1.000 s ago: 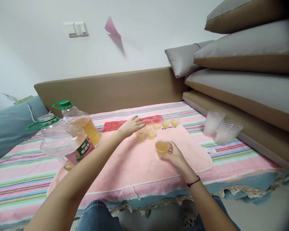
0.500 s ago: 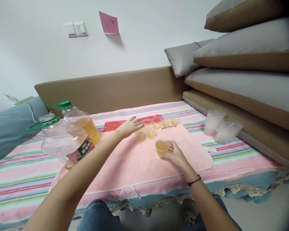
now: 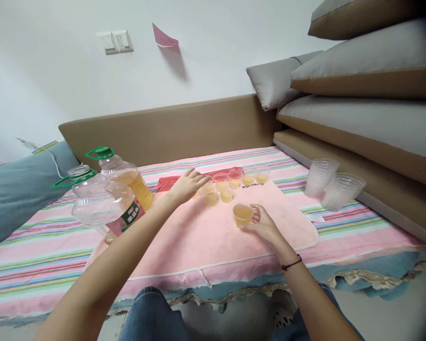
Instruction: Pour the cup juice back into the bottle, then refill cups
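My right hand grips a small clear cup of yellow-orange juice that stands on a pink towel. My left hand reaches forward, its fingers spread over a cluster of several small filled cups at the towel's far edge. The fingertips touch or hover over the nearest cups; I cannot tell whether they grip one. A red cloth or bag lies behind them.
Two large clear bottles with green handles stand at the left, one near-empty bottle and one juice bottle. Stacks of empty plastic cups lie at the right on the striped bedspread. Cushions are piled at the right.
My left hand has drawn back slightly over the cup cluster. My right hand keeps its hold on the near cup. The view has shifted a little.
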A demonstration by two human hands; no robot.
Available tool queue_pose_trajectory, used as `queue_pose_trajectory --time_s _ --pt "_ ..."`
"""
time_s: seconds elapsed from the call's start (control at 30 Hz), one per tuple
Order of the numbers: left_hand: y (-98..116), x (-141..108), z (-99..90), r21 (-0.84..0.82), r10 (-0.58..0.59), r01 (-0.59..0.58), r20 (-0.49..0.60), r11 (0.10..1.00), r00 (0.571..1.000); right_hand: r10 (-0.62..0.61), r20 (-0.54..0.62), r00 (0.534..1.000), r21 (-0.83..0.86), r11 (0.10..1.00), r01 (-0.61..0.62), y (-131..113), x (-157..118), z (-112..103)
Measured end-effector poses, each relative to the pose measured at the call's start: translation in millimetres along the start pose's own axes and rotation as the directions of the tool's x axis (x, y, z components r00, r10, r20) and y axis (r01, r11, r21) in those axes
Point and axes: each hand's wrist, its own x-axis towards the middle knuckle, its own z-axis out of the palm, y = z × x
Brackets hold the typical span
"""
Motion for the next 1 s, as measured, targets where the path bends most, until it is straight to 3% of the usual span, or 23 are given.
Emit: queue_pose_trajectory --time_s 0.13,0.23,0.3,0.37,0.47,0.57,0.67,0.8,0.9,1.0 --pt "15.5 -23.0 0.6 -0.083 -0.231 0.221 -0.144 0.972 0.962 -0.015 -0.016 1.0 -0.09 0.996 0.013 -7.3 -5.0 -8.9" --pt "38.9 -38.2 5.3 -0.201 -0.333 0.295 -0.187 0.934 0.924 -0.101 -0.015 0.995 -0.131 0.987 0.098 -18.8 -13.4 -13.1" --pt "59.7 -43.8 8.7 -0.415 -0.391 0.288 -0.19 0.863 0.9 -0.187 -0.013 0.982 -0.123 0.975 0.184 -31.1 -21.4 -12.8" --pt "82.5 -46.2 11.6 -0.658 -0.432 0.223 -0.172 0.72 0.885 -0.264 0.018 0.964 -0.096 0.96 0.265 -47.8 -31.0 -10.5" --pt "115.2 -47.7 14.3 -0.808 -0.43 0.134 -0.159 0.574 0.889 -0.347 0.136 0.928 -0.073 0.93 0.359 -80.2 -46.6 -5.8" --pt "139.3 -50.3 15.4 -0.793 -0.399 0.106 -0.182 0.6 0.899 -0.398 0.294 0.869 -0.153 0.878 0.454 -116.4 -60.3 -2.8" --pt "153.7 -53.0 15.1 -0.735 -0.365 0.098 -0.213 0.671 0.906 -0.369 0.474 0.799 -0.301 0.785 0.541 -147.9 -69.8 -0.8" --pt "164.4 -51.6 14.4 -0.704 -0.344 0.08 -0.241 0.705 0.908 -0.331 0.623 0.709 -0.4 0.643 0.653 -170.8 -77.2 1.0" --pt "167.3 -48.8 15.7 -0.688 -0.334 0.067 -0.262 0.723 0.905 -0.339 0.627 0.701 -0.444 0.584 0.679 -179.0 -75.5 -8.7" --pt "160.8 -50.8 21.6 -0.633 -0.346 0.087 -0.297 0.769 0.89 -0.342 0.591 0.731 -0.526 0.523 0.67 -193.0 -60.8 -44.0"
